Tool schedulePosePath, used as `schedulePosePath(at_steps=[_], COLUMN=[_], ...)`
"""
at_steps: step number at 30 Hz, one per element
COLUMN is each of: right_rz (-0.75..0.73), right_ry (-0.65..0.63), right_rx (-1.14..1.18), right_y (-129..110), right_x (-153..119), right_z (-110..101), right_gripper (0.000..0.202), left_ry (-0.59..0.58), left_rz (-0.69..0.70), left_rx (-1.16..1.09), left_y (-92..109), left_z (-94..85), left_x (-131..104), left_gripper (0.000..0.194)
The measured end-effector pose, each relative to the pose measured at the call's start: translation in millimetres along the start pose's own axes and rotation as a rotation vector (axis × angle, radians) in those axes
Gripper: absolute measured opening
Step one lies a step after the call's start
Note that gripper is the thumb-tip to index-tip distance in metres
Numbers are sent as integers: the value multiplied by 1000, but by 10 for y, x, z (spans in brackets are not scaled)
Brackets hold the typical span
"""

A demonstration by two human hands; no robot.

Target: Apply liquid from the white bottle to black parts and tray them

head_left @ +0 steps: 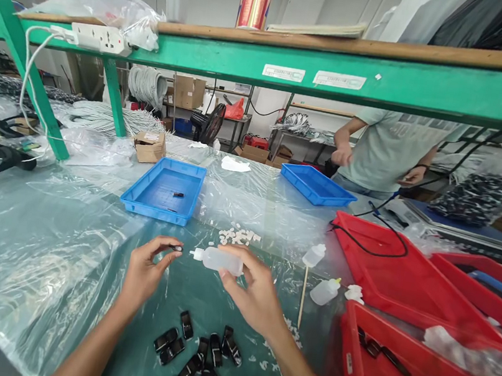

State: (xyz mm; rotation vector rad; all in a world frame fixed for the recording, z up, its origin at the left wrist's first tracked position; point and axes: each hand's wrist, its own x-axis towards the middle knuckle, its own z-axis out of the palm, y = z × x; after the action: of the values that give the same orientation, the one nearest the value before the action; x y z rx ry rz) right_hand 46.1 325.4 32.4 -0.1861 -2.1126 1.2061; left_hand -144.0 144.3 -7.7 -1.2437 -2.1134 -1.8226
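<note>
The left hand (144, 269) pinches a small black plastic part (175, 248) between thumb and fingertips, above the plastic-covered green table (48, 246). The right hand (254, 292) grips a small translucent squeeze bottle (216, 259) lying sideways, its white nozzle pointing at the part, close but apart. More glossy black clips (200, 356) lie scattered just below both hands.

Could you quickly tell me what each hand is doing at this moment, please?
Left hand: closed, pinching a small black part at its fingertips.
Right hand: closed around a small squeeze bottle, nozzle toward the part.
</note>
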Motion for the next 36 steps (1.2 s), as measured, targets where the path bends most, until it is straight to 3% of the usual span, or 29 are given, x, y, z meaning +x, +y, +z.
schedulePosePath(at_steps=[7, 13, 25, 36], right_rz=[-142, -252, -356, -351], right_ry=[14, 42, 63, 74], right_rx=[-63, -161, -258, -224], right_y=[0, -35, -14, -74], right_x=[-53, -74, -109, -76], right_z=[168, 227, 212, 200], right_gripper=[32, 35, 44, 38], left_ry=[-23, -49, -62, -45], left_rz=[183, 288, 363, 391], left_rx=[124, 150, 238, 192], left_y=[81, 90, 127, 93], left_z=[-99, -68, -48, -50], left_x=[10, 3, -30, -6], left_gripper=[13, 18, 17, 17])
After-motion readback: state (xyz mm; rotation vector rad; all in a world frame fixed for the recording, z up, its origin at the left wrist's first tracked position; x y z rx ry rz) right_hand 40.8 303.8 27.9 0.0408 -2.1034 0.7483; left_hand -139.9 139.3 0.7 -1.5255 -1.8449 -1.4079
